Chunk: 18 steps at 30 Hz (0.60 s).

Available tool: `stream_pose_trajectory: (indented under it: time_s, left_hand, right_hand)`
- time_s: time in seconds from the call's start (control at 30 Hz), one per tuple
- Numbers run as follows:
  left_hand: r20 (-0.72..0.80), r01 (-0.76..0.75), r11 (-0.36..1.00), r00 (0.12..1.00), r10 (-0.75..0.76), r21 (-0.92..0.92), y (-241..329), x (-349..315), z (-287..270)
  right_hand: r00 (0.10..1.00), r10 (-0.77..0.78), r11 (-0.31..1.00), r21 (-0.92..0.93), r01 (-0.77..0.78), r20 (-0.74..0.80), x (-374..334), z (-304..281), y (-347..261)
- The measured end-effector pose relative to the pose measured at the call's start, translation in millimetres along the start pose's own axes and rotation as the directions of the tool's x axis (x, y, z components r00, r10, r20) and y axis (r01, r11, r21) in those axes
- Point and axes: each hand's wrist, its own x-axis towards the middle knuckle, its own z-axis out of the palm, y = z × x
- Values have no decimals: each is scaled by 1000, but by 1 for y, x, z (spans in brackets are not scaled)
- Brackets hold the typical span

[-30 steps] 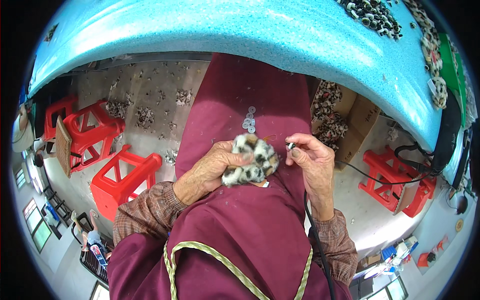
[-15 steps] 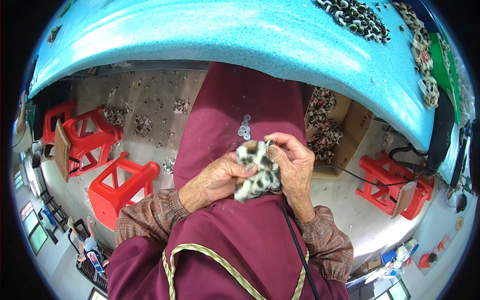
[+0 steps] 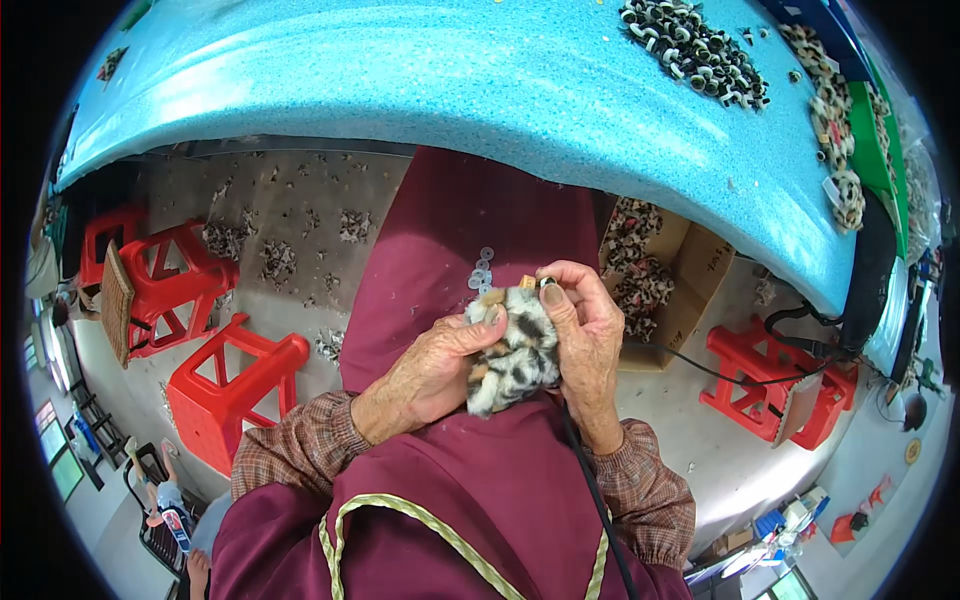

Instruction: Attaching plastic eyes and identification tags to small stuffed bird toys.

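Observation:
Over my lap, a spotted plush piece [image 3: 515,352] in white, black and tan hangs between my two hands. My left hand [image 3: 428,368] pinches its left side, thumb on top. My right hand [image 3: 588,335] grips a small black-and-white toy eye [image 3: 547,284] between thumb and forefinger, at the plush's upper right edge. Whether the eye's stem is through the fabric I cannot tell. Several clear plastic washers [image 3: 482,268] lie on the maroon apron [image 3: 470,215] just beyond the plush.
A pile of black-and-white toy eyes [image 3: 695,55] sits on the blue table [image 3: 420,85], with plush pieces [image 3: 833,110] along its right edge. Below stands a cardboard box [image 3: 690,285] of plush pieces. Red stools [image 3: 235,385] flank me; fabric scraps litter the floor [image 3: 300,300].
The view has shifted slightly. The plush has turned a little in my hands, and the toy eye at my right fingertips shows more plainly.

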Motion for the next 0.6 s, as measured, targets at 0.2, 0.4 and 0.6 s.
stream_pose_trajectory:
  time_s: [0.2, 0.4, 0.6]
  left_hand:
    - [56, -8, 1000, 998, 7, 19, 1, 6, 0]
    - [39, 15, 997, 999, -12, -73, -1, 6, 6]
    - [78, 25, 997, 997, -19, -79, -4, 9, -3]
  right_hand:
    - [994, 45, 959, -282, -16, 98, 12, -10, -9]
    - [989, 128, 992, -5, -128, 70, 12, -10, -10]
    - [992, 122, 992, 10, -122, 25, 8, -8, -11]
